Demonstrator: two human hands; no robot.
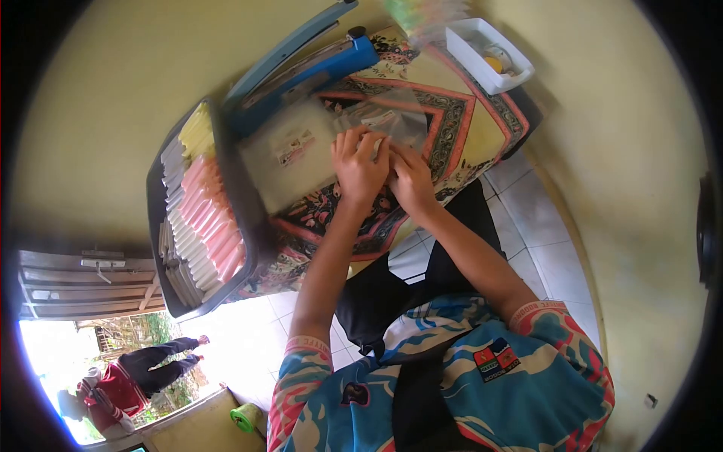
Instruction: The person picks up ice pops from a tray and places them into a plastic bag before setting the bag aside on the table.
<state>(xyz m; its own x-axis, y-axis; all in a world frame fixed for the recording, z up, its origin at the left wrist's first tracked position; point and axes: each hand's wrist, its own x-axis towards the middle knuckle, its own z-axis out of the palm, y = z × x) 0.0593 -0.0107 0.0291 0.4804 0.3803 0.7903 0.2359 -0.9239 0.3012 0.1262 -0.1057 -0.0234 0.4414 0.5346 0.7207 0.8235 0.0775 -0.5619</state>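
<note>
My left hand [360, 164] and my right hand [411, 178] meet over the patterned tablecloth, fingers bent and close together. Both are closed at the near edge of a clear plastic bag [407, 120] with a small printed label. Fingers cover the part of the bag they grip. Beside my left hand lies a stack of clear plastic bags [263, 169], the top one bearing a printed label. Behind the stack stands a blue impulse sealer [324, 75], its long arm raised.
A dark tub [252, 226] at left holds rows of white, pink and yellow filled packets [207, 203]. A white tray [471, 41] with small items sits at the table's far right corner, near blurred colourful packets [425, 13]. Another person [143, 377] is outside the doorway.
</note>
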